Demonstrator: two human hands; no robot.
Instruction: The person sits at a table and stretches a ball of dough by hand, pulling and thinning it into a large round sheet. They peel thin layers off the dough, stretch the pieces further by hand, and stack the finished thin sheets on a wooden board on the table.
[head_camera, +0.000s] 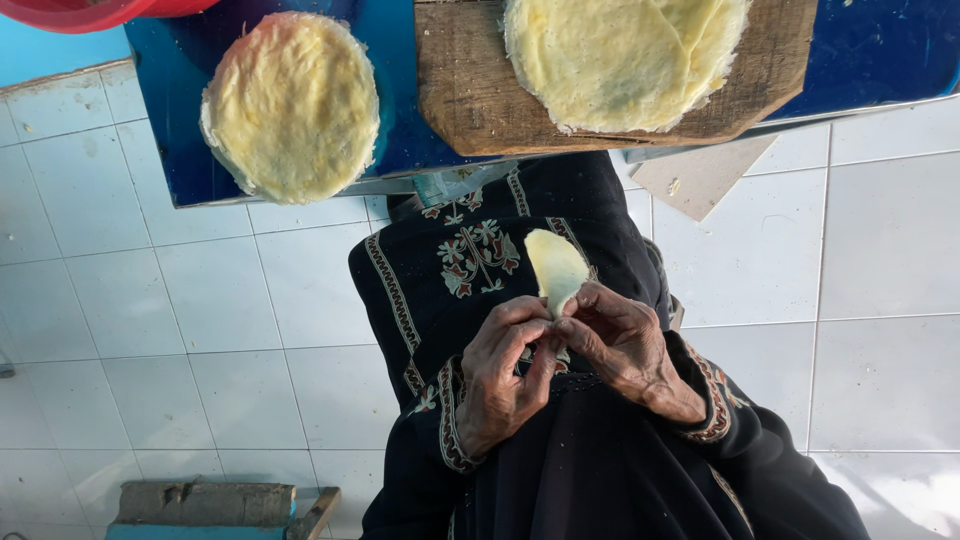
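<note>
My left hand (505, 375) and my right hand (620, 345) meet over my lap, and both pinch the lower edge of a small folded piece of pale yellow dough (556, 268). The dough stands up from my fingertips, folded into a half-round shape. I wear a black garment with red and white embroidery (470, 255). A stack of round thin dough sheets (292, 105) lies on a blue surface (170, 150) ahead to the left. Another round sheet (620, 55) lies on a wooden board (470, 100) ahead of my hands.
White floor tiles (150, 330) surround me. A red bowl rim (80, 12) shows at the top left. A flat beige piece of card (700, 175) lies under the blue surface's edge. A low wooden block with a blue side (210, 505) sits at the bottom left.
</note>
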